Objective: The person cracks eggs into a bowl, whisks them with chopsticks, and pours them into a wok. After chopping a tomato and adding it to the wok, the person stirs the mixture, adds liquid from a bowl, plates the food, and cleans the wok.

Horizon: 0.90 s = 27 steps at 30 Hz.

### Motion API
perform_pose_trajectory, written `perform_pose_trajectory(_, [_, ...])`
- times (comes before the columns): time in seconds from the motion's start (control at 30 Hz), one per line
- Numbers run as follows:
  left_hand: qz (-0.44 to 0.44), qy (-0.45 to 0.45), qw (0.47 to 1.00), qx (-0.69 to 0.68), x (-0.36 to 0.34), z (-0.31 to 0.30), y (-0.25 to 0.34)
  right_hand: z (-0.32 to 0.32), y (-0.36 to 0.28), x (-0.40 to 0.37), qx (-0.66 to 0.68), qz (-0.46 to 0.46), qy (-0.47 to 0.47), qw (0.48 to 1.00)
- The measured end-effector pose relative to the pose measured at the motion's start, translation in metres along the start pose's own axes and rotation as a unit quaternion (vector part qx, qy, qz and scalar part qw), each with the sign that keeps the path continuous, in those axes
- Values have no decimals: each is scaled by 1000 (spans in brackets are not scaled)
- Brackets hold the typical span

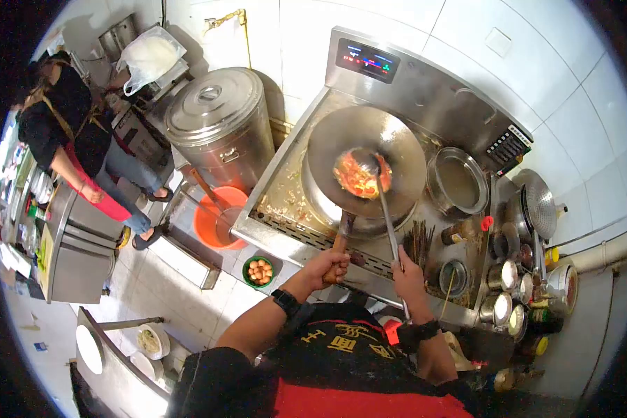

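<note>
My left hand (327, 269) is wrapped round the wooden handle of a large wok (400, 146) on the stainless stove. In my right hand (410, 279) is the long metal shaft of a ladle (386, 219). The ladle's bowl rests in the wok, among red and yellow food (355, 177) that looks like tomato and egg. Part of that food is hidden behind the ladle.
Right of the wok sits a metal basin (458, 182); several seasoning containers (501, 306) line the far right. Left stand a big lidded pot (219, 125), an orange bucket (209, 223) and a bowl of eggs (259, 272). Another person (70, 132) stands at the far left.
</note>
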<state>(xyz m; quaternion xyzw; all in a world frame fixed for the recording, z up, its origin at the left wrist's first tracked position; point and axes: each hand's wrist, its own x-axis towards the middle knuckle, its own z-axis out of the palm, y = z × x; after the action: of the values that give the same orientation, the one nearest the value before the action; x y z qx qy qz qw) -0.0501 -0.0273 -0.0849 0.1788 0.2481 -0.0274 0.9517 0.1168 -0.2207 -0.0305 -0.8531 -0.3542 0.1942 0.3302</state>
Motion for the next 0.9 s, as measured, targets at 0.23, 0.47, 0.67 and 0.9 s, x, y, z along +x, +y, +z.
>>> perform_pose_trajectory(0.23, [-4,-5,1000,2,-3,3,4,-2,16,-7,-53,-9,68,996])
perform_pose_trajectory(0.47, [-2,-6,1000,3,4,-6,-1,-19,20,-38,-105,4,-32,994])
perform_pose_trajectory(0.67, [3,-14,1000,-13,1,-4,2,-29,-6,-59,-75,18,-52,996])
perform_pose_trajectory(0.9, [4,-14,1000,-17,-1,-4,-1,-27,-3,-55,-89,17,-64,994])
